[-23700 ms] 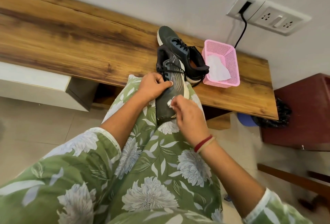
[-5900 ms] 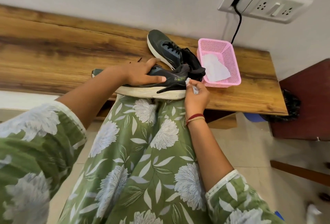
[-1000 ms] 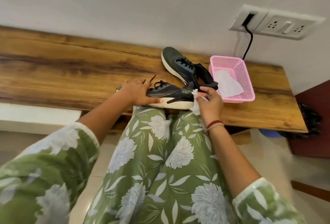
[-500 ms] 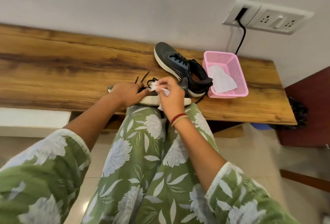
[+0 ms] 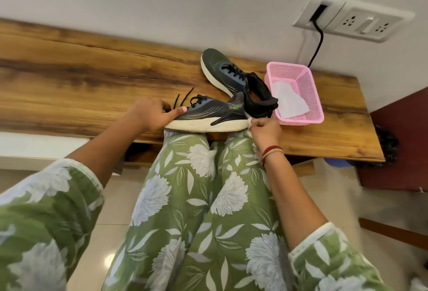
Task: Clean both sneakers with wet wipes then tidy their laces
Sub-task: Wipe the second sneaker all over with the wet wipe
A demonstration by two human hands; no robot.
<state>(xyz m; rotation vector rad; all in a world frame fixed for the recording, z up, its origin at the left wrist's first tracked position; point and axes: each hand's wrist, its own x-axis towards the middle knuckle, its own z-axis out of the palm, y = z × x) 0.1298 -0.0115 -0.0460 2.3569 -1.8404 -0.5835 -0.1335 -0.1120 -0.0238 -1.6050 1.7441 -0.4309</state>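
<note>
Right hand [image 5: 265, 132] shifts from laces to heel, pinching wipe [image 5: 250, 122]; left hand [image 5: 152, 114] grips toe of sneaker [image 5: 208, 111] on our knees. We hold firm, sweep wipe along the midsole.

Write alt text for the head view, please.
A left hand holds the toe of a dark grey, white-soled sneaker; the right hand pinches a white wet wipe at its heel. A second sneaker lies on the wooden bench beside a pink mesh basket.
</note>
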